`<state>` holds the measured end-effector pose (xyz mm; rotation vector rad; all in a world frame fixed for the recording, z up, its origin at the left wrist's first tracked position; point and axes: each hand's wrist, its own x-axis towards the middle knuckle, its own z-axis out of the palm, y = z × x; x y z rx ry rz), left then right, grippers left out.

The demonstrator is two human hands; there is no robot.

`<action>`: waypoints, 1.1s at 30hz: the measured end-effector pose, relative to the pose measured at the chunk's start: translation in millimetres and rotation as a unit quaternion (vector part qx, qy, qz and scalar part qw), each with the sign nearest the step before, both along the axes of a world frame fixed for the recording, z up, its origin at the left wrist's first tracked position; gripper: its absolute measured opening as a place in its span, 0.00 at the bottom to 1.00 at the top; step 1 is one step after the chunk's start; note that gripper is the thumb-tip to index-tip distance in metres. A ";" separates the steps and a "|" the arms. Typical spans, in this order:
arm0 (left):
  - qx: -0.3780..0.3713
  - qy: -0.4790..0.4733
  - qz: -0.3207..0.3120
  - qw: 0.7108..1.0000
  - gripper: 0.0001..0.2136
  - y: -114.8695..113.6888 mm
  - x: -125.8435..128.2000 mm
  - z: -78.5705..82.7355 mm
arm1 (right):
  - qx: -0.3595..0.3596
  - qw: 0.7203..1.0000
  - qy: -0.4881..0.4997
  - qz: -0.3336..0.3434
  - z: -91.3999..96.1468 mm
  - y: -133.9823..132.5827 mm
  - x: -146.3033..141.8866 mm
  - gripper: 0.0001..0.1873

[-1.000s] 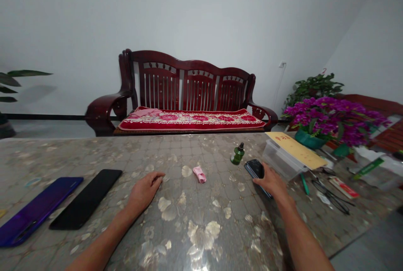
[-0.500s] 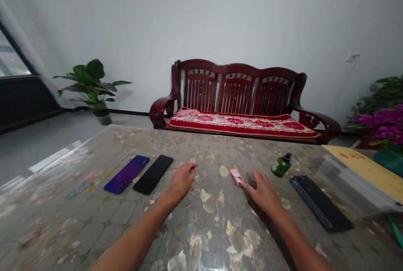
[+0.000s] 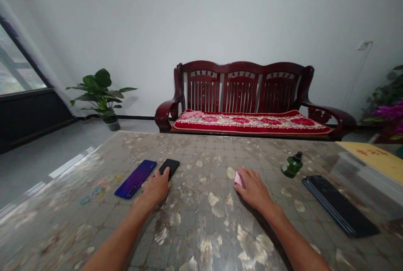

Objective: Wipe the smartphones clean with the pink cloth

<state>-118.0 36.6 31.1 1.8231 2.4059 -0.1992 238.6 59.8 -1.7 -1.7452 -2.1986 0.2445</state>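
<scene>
My left hand lies on a black phone on the patterned table, fingers curled over its near end; only the phone's far end shows. A purple phone lies just left of it. My right hand covers a small pink folded cloth, fingers bent over it, with only the cloth's left edge visible.
A stack of dark phones lies at the right, with a small green bottle behind it. A clear plastic box with a yellow envelope sits at the far right. Coloured rubber bands lie at the left. A wooden bench stands beyond the table.
My left hand moved left onto the black phone. My right hand left the dark phone stack, went left and closed over the pink cloth. The view swung left.
</scene>
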 end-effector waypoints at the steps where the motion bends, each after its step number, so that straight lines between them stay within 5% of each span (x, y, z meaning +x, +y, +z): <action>1: -0.009 0.004 -0.005 1.000 0.28 1.7 -1.1 0.4 | 0.004 1.000 -0.001 0.002 -0.5 0.4 -1.8 0.31; 12: -0.007 -0.041 -0.075 0.996 0.36 14.0 -17.7 2.4 | 0.059 0.998 -0.005 -0.032 -5.4 -1.3 -13.0 0.26; 19: 0.017 -0.105 -0.049 0.993 0.15 32.2 -51.9 21.7 | 0.066 0.995 0.050 -0.056 -12.9 5.0 -9.2 0.25; 25: -0.003 -0.264 -0.035 0.964 0.06 21.6 -62.0 41.4 | 0.032 0.964 0.239 -0.116 -25.0 16.0 1.2 0.24; 27: -0.014 -0.425 0.005 0.905 0.12 15.3 -53.5 43.2 | 0.024 0.937 0.322 -0.135 -26.3 18.5 2.7 0.24; 30: -0.056 -0.699 0.044 0.712 0.21 11.1 -29.5 35.2 | 0.027 0.885 0.441 -0.146 -24.0 20.3 2.9 0.26; 33: -0.088 -0.826 0.026 0.556 0.20 12.0 4.1 15.3 | 0.026 0.828 0.541 -0.146 -17.9 18.5 2.1 0.30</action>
